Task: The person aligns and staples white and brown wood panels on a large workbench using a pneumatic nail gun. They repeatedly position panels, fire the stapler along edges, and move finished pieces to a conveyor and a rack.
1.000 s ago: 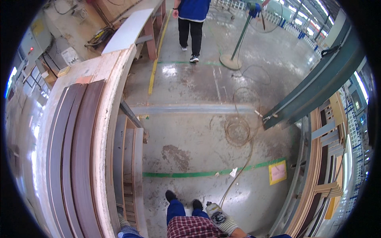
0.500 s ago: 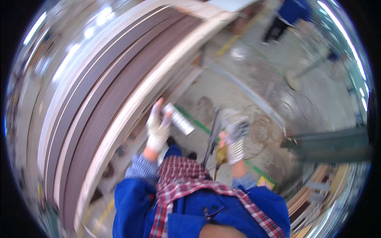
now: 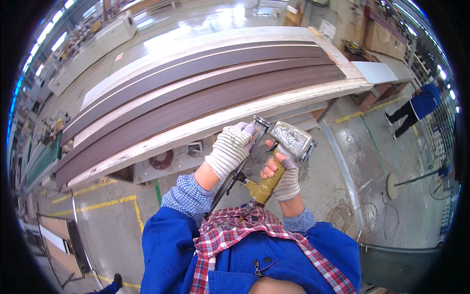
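My right hand, in a striped work glove with bare fingertips, grips the yellow handle of a nail gun with a worn silver head. Its long dark magazine slants down towards my apron. My left hand, in a similar glove, is closed with curled fingers against the magazine near the gun's nose. Whatever else may lie inside those fingers is hidden. Just beyond my hands, dark brown boards lie lengthwise on a pale wooden workbench. The nose of the gun is close to the bench's near edge.
On the right, a person in blue stands near a pale panel. A round-based stand and coiled hose are on the floor. Dark green equipment is at lower right. Boards on a rack stand lower left.
My left hand, apart from the gun with a silvery ribbed strip at its fingers, has come to the magazine. The strip no longer shows. My view has turned and the gun is higher.
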